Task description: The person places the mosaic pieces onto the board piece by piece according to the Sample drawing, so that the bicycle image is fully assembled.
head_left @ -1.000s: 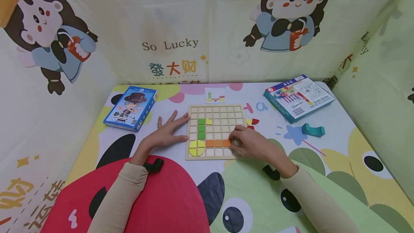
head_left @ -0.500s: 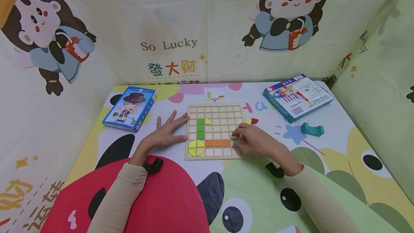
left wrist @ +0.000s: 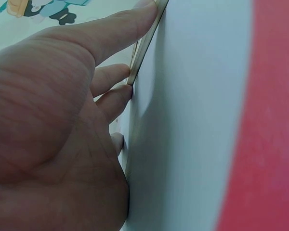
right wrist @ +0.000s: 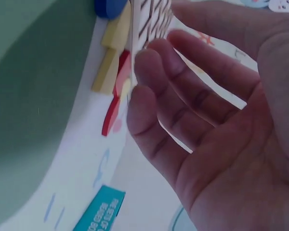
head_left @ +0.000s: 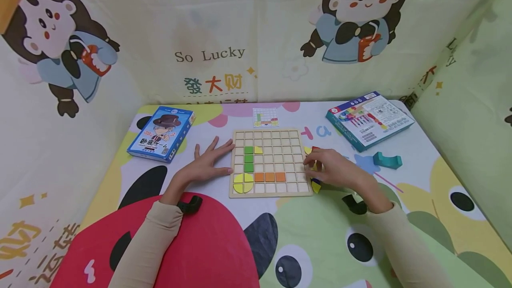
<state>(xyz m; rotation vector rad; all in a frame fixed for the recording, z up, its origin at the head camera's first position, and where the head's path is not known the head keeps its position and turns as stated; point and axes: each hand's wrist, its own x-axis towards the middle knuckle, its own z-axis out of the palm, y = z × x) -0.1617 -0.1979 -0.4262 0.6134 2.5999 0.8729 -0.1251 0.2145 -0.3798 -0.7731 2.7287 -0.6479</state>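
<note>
A wooden grid board (head_left: 280,146) lies on the table. My left hand (head_left: 204,163), fingers spread, touches its left edge with thumb and fingertips. On the board sit green squares (head_left: 249,159), a row of orange squares (head_left: 270,177), a yellow circle of quarter pieces (head_left: 243,183) and one yellow quarter piece (head_left: 258,150). Over the board's right edge hovers my right hand (head_left: 338,168), fingers loosely bent. The right wrist view shows nothing between its fingers. Beside that edge lie loose yellow pieces (right wrist: 106,72), red pieces (right wrist: 111,115) and a blue piece (right wrist: 111,7), partly hidden in the head view.
A small pattern card (head_left: 266,118) lies behind the board. A blue game box (head_left: 162,134) is at the back left, a teal-edged box (head_left: 370,121) at the back right. In front of the latter sits a teal curved block (head_left: 387,161).
My right hand has moved right from the end of the orange row to the board's right edge, uncovering the right-hand cells. My left hand has stayed put.
</note>
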